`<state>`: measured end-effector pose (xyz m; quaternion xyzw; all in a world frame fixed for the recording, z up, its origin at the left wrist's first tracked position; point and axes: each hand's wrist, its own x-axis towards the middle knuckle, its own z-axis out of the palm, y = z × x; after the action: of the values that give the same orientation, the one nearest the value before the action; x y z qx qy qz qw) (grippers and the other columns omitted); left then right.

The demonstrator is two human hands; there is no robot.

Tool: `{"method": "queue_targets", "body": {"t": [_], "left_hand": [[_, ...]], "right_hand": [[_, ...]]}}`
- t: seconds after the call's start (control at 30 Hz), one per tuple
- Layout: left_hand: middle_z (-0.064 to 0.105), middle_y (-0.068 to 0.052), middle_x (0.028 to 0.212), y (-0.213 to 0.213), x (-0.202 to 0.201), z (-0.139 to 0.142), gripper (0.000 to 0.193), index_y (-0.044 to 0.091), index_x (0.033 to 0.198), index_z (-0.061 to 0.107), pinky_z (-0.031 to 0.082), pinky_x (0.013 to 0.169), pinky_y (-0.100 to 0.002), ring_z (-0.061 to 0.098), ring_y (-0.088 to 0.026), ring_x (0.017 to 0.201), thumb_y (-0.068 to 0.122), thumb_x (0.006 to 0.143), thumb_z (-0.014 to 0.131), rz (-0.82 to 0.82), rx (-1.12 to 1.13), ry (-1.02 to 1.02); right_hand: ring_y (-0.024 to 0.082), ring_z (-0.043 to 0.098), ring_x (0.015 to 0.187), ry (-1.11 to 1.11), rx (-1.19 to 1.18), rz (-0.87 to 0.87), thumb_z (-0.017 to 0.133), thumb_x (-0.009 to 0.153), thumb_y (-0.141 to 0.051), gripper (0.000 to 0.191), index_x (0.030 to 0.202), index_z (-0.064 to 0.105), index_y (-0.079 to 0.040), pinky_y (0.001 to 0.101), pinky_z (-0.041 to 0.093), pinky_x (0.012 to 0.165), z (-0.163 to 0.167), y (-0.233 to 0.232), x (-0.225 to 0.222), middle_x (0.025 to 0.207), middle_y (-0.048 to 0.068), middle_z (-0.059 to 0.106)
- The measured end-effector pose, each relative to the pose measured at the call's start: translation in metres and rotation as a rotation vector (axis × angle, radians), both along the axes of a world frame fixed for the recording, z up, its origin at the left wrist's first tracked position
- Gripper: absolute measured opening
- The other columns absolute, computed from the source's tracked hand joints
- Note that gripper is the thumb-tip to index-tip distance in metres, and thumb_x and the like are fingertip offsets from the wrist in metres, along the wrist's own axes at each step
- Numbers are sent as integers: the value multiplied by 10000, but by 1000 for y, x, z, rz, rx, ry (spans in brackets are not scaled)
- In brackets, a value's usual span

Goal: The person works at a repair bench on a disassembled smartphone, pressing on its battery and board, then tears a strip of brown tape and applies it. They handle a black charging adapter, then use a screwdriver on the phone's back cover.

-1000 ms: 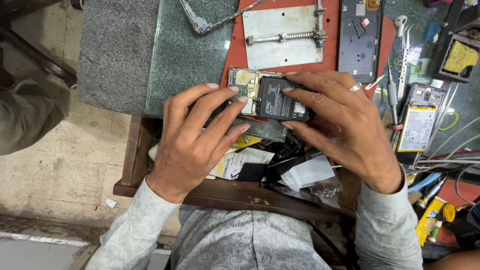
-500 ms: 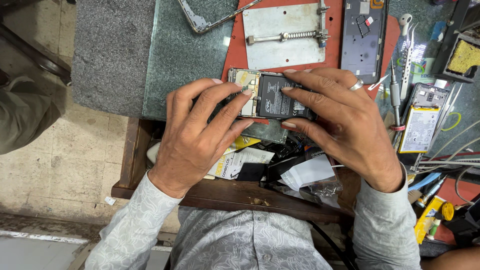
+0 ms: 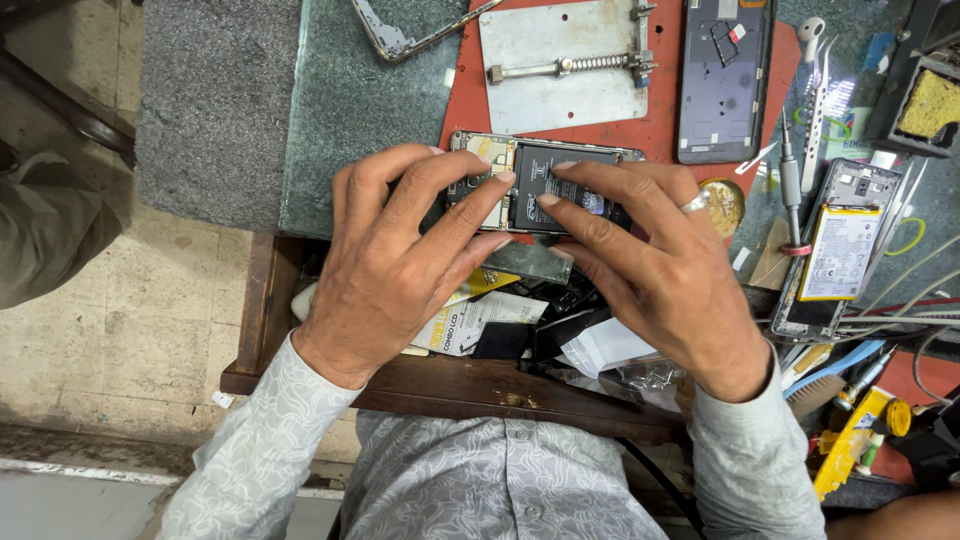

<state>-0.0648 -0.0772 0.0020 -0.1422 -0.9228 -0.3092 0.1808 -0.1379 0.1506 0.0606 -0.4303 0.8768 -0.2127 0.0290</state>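
Observation:
An opened phone lies on the red mat, its black battery and circuit board exposed. My left hand grips the phone's left end, fingers spread over the board. My right hand, wearing a ring, holds the right end, with index and middle fingertips pressing on the battery. Both palms cover the phone's near edge.
A metal clamp plate and a dark phone back cover lie behind. A second opened phone with a yellow battery, tweezers and a screwdriver sit right. An open drawer of parts is below. Another person's sleeve is at the left.
The view has shifted a little; both hands stay on the phone, with the fingers of my right hand slightly repositioned on the battery.

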Motion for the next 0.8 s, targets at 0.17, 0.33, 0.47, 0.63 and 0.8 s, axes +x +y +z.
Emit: {"method": "queue_targets", "body": {"t": [0.17,0.33,0.47,0.63,0.8], "left_hand": [[591,-5,1344,-3,-2,4,417,92,1283,731,408,1065,-427,486,-246,1279,245,922,873,-9,27,-27],[581,-18,1351,-4,-5,5,417,90,1276,729,405,1082,-438,475,-258,1291,242,914,872,-15,46,-37],[579,-21,1350,4,-7,3,396,90,1264,733,404,1081,-440,474,-257,1298,233,921,871,-17,39,-25],[581,-13,1348,4,-9,6,355,95,1232,744,409,1088,-436,475,-248,1317,230,930,872,-19,24,-17],[577,-22,1358,0,-15,10,360,99,1248,745,410,1098,-433,469,-252,1334,226,934,869,-39,25,-14]], "right_hand": [[327,585,1205,-38,-61,-30,815,888,-94,500,1361,654,-68,441,498,1008,-1,-8,2,1349,107,623],[324,581,1140,-47,-65,-25,808,880,-75,508,1361,646,-63,443,479,976,-3,-11,3,1313,113,614],[309,581,1111,-23,-75,-22,810,875,-67,524,1373,647,-70,437,476,963,-7,-7,3,1298,101,618],[295,573,1092,16,-87,-30,831,866,-71,528,1368,669,-86,423,482,961,-8,-5,4,1273,80,623],[287,574,1090,26,-100,-31,847,859,-79,500,1334,690,-99,413,487,960,-7,-7,3,1257,75,631]]}}
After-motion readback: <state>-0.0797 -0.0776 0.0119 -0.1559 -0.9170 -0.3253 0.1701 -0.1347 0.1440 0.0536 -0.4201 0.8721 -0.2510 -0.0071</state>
